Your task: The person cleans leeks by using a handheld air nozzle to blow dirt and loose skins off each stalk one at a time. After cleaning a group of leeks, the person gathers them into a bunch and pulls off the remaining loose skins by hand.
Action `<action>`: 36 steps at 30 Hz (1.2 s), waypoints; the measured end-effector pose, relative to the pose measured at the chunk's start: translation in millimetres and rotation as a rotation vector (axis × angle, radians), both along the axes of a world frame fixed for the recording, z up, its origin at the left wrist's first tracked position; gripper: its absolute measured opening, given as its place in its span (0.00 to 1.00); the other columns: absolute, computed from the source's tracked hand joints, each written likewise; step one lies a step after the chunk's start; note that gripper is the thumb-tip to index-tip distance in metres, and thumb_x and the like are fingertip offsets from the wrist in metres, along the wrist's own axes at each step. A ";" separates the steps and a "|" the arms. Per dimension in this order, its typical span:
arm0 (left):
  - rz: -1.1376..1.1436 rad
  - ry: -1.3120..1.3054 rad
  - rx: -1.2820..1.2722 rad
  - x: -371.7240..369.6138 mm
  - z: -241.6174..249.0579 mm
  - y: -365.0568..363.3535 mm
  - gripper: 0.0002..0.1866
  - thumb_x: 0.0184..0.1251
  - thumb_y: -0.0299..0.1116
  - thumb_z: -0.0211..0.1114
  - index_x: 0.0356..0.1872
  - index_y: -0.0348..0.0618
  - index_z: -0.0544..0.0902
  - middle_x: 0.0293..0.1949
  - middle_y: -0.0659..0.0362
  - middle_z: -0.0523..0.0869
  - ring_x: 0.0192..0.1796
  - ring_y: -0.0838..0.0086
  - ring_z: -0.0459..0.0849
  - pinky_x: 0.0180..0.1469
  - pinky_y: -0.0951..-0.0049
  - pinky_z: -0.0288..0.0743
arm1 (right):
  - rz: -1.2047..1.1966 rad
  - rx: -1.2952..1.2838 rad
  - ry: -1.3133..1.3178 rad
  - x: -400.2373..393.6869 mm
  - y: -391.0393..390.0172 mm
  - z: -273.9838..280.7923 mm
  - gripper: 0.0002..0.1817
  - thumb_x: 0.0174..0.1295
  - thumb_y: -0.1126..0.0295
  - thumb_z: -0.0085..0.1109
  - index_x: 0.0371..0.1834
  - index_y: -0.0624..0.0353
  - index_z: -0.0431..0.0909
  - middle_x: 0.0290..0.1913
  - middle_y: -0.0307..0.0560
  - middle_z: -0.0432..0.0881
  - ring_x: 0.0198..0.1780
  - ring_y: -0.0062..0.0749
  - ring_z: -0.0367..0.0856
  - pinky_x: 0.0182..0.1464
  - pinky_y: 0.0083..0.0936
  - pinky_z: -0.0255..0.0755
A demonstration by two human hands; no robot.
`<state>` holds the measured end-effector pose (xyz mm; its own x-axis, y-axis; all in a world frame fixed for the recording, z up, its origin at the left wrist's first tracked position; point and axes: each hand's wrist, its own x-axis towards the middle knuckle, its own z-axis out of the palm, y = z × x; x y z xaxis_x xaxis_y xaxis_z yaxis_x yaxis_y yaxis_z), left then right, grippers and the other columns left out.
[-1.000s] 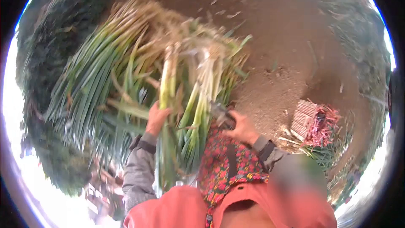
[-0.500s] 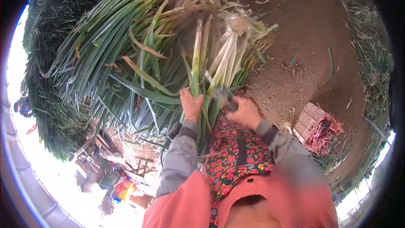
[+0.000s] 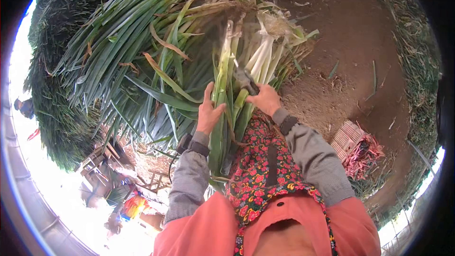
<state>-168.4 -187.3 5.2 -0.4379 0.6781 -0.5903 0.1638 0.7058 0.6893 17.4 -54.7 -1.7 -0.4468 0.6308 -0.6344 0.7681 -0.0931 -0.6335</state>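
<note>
The left hand (image 3: 207, 116) touches an onion (image 3: 221, 73), but I can't tell its grip; the right hand (image 3: 266, 99) hugs a gray tool (image 3: 245, 79).

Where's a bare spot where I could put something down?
Mostly bare: the dirt floor between the white stalks and the greenery at far right, beyond the woven basket; a few scraps lie there. Crowded: the left, heaped with leafy stalks, and the middle, with the left hand and right hand.
</note>
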 end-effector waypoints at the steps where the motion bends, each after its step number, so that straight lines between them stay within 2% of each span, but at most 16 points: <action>1: 0.027 -0.041 0.035 -0.8 0.1 0.0 0.37 0.52 0.29 0.66 0.68 0.50 0.66 0.41 0.46 0.85 0.43 0.50 0.84 0.50 0.58 0.76 | -0.043 0.013 0.028 -1.2 2.5 -0.2 0.29 0.39 0.51 0.66 0.43 0.61 0.81 0.35 0.59 0.85 0.39 0.52 0.84 0.44 0.41 0.78; 3: 0.049 -0.018 0.228 0.0 -9.4 -1.3 0.34 0.52 0.31 0.69 0.64 0.51 0.69 0.39 0.45 0.83 0.44 0.49 0.83 0.50 0.57 0.76 | -0.014 -0.004 0.029 3.3 2.4 10.4 0.30 0.39 0.51 0.66 0.43 0.60 0.81 0.35 0.59 0.85 0.39 0.52 0.85 0.45 0.41 0.78; 8: -0.238 0.377 0.059 -9.3 -23.2 -11.8 0.27 0.52 0.33 0.73 0.54 0.40 0.76 0.46 0.46 0.77 0.49 0.48 0.79 0.51 0.56 0.74 | 0.183 -0.031 -0.039 24.6 -46.6 43.9 0.28 0.40 0.52 0.65 0.42 0.59 0.81 0.37 0.59 0.85 0.39 0.55 0.84 0.48 0.43 0.78; 9: -0.258 0.424 -0.009 -9.2 -25.7 -13.4 0.25 0.51 0.34 0.73 0.51 0.38 0.77 0.46 0.46 0.75 0.49 0.48 0.78 0.51 0.55 0.74 | 0.160 -0.021 -0.049 15.6 -42.4 38.4 0.28 0.40 0.52 0.65 0.43 0.59 0.82 0.36 0.59 0.85 0.40 0.55 0.84 0.48 0.42 0.78; 10: -0.279 0.443 -0.116 -9.3 -26.6 -12.8 0.21 0.51 0.37 0.74 0.41 0.33 0.80 0.44 0.48 0.74 0.49 0.50 0.75 0.51 0.55 0.71 | 0.136 -0.013 -0.059 4.1 -31.9 26.2 0.28 0.40 0.52 0.65 0.44 0.59 0.82 0.36 0.59 0.85 0.40 0.54 0.84 0.48 0.42 0.78; 14: -0.362 0.641 -0.072 -12.8 -12.9 -6.3 0.21 0.48 0.39 0.75 0.36 0.31 0.82 0.46 0.47 0.74 0.55 0.50 0.73 0.54 0.53 0.70 | -0.055 0.103 -0.005 -20.0 12.7 -24.8 0.26 0.43 0.52 0.66 0.42 0.59 0.82 0.33 0.56 0.85 0.37 0.51 0.85 0.44 0.40 0.79; 16: -0.486 0.797 0.025 -17.4 2.4 -4.8 0.20 0.47 0.39 0.75 0.33 0.31 0.83 0.45 0.48 0.75 0.57 0.51 0.71 0.55 0.51 0.67 | -0.011 0.034 0.007 -11.9 9.5 -5.2 0.26 0.43 0.52 0.66 0.42 0.58 0.82 0.33 0.55 0.85 0.36 0.51 0.85 0.43 0.41 0.78; 18: -0.482 0.686 -0.120 -17.9 22.2 3.6 0.18 0.47 0.39 0.74 0.31 0.32 0.83 0.44 0.48 0.75 0.57 0.52 0.70 0.56 0.50 0.65 | 0.069 -0.098 -0.048 -2.4 0.6 15.9 0.28 0.41 0.54 0.69 0.45 0.61 0.82 0.33 0.57 0.84 0.38 0.50 0.85 0.45 0.39 0.77; 19: -0.484 0.627 -0.192 -16.7 28.6 3.6 0.17 0.47 0.38 0.73 0.30 0.32 0.84 0.44 0.49 0.75 0.57 0.52 0.70 0.57 0.49 0.63 | 0.098 -0.036 -0.029 3.4 -12.7 25.2 0.28 0.41 0.55 0.69 0.45 0.61 0.82 0.32 0.58 0.84 0.38 0.49 0.85 0.45 0.39 0.76; 23: -0.388 0.399 -0.127 -22.2 28.3 -18.3 0.17 0.52 0.40 0.72 0.29 0.33 0.81 0.35 0.48 0.76 0.43 0.51 0.76 0.43 0.54 0.69 | 0.030 0.044 0.014 -9.6 -10.0 21.4 0.28 0.42 0.53 0.67 0.45 0.57 0.81 0.33 0.58 0.84 0.39 0.54 0.84 0.43 0.42 0.77; 24: -0.444 0.420 0.022 -26.2 27.0 -24.1 0.18 0.57 0.42 0.70 0.31 0.32 0.81 0.29 0.50 0.78 0.32 0.57 0.80 0.35 0.60 0.71 | 0.016 0.028 0.005 -16.4 -1.6 22.3 0.28 0.42 0.52 0.67 0.46 0.55 0.80 0.33 0.58 0.84 0.39 0.56 0.83 0.44 0.43 0.77; 27: -0.282 0.067 -0.216 -18.7 31.0 -36.8 0.18 0.60 0.42 0.69 0.34 0.33 0.82 0.26 0.57 0.81 0.28 0.69 0.80 0.32 0.65 0.72 | -0.036 0.091 0.045 -14.1 6.3 20.8 0.28 0.42 0.52 0.67 0.47 0.55 0.80 0.34 0.59 0.84 0.39 0.57 0.83 0.44 0.44 0.77; 28: -0.180 -0.057 -0.159 -11.1 39.9 -35.3 0.22 0.60 0.44 0.68 0.30 0.28 0.79 0.21 0.50 0.79 0.26 0.70 0.75 0.32 0.63 0.71 | -0.023 0.073 0.065 -5.2 -2.2 20.4 0.29 0.42 0.53 0.67 0.47 0.56 0.80 0.33 0.58 0.84 0.38 0.57 0.83 0.43 0.44 0.77; 32: 0.076 -0.353 -0.187 7.1 32.7 -53.3 0.19 0.63 0.42 0.66 0.33 0.29 0.83 0.25 0.58 0.82 0.26 0.79 0.76 0.30 0.71 0.71 | -0.018 0.045 -0.008 22.3 -24.3 36.4 0.27 0.40 0.54 0.67 0.43 0.58 0.81 0.31 0.58 0.84 0.39 0.56 0.83 0.43 0.45 0.77; 35: 0.170 -0.543 -0.228 11.9 52.8 -41.4 0.15 0.65 0.39 0.64 0.38 0.33 0.84 0.28 0.58 0.85 0.26 0.79 0.78 0.30 0.74 0.73 | -0.059 -0.004 -0.037 10.8 0.5 10.2 0.26 0.40 0.54 0.67 0.42 0.59 0.81 0.31 0.58 0.84 0.39 0.55 0.84 0.44 0.44 0.77; 36: 0.210 -0.573 -0.191 14.8 56.7 -37.9 0.15 0.66 0.38 0.63 0.41 0.34 0.83 0.28 0.58 0.85 0.26 0.79 0.78 0.30 0.75 0.73 | -0.021 0.134 -0.021 5.6 6.4 -11.8 0.26 0.41 0.54 0.67 0.41 0.60 0.81 0.31 0.58 0.84 0.38 0.53 0.84 0.45 0.43 0.77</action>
